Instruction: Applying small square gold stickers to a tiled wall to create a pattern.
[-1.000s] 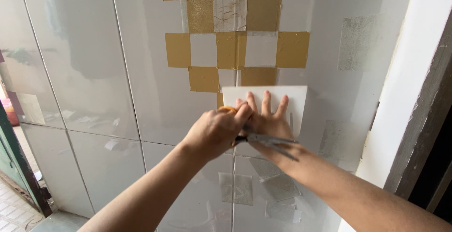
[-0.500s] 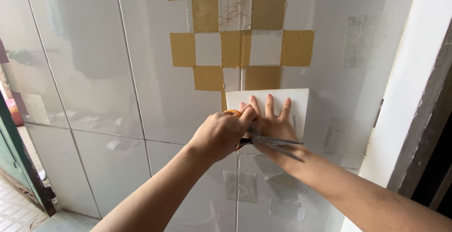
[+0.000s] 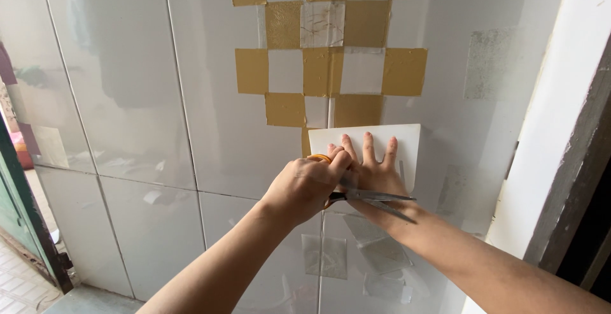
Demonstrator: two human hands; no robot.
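Against the wall tiles (image 3: 127,97), right hand (image 3: 375,174) flattens white sheet (image 3: 407,145), fingers spread; left hand (image 3: 305,186) clamps scissors (image 3: 372,198).

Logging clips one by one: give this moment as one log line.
left hand: holds open orange-handled scissors | right hand: flat on white sheet | sheet against tiled wall

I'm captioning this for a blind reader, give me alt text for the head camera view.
A left hand holds orange-handled scissors, blades open, over the right hand, which presses a white square sheet flat against a glossy white tiled wall. Above is a checkerboard of gold squares.
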